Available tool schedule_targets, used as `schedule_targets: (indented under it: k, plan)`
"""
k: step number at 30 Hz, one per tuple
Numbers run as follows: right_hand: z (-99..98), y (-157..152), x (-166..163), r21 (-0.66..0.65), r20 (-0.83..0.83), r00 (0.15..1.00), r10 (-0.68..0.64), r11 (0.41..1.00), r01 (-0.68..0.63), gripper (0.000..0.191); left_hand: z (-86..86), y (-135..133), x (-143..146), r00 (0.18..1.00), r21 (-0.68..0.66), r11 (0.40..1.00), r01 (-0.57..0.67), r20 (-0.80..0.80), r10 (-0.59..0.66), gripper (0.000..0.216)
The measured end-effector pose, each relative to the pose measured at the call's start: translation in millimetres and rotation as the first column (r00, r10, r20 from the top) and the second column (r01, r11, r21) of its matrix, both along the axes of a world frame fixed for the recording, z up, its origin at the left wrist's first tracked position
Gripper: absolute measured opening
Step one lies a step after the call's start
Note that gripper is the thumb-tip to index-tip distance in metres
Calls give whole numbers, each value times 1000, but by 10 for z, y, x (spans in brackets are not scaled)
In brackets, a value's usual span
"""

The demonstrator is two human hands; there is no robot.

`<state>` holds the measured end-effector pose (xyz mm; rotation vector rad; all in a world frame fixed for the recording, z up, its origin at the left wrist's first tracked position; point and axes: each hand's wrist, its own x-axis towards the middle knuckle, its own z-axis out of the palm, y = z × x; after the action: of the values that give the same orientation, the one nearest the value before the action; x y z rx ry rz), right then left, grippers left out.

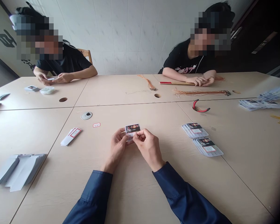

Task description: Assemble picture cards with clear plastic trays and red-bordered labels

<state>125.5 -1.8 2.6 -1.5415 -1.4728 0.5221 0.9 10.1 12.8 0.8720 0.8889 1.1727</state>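
A small clear packet with a black printed card (133, 128) is held up over the table, centre view. My left hand (118, 142) grips it from its left side, thumb in front and fingers behind. My right hand (149, 144) is closed, thumb and forefinger pinched at the packet's lower right. A pale label area shows there, partly hidden by the fingertips. To the right lie two fanned stacks of similar packets, the upper stack (195, 130) and the lower stack (207, 147), with red-edged white labels on their fronts.
On the left lie label strips (71, 137), a single red-edged label (96, 125), a round metal disc (86, 115) and white paper strips (18, 171). Red-handled pliers (200, 109) and orange cords (200, 92) lie farther back. Two people sit across the table (130, 199).
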Motion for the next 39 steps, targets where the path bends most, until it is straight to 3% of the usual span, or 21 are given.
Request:
schedule_targets:
  k: [39]
  plan:
    - [11,-6,-5,-51,71,996,-57,997,60,20,-36,21,-14,1000,-23,1000,-4,20,4,26]
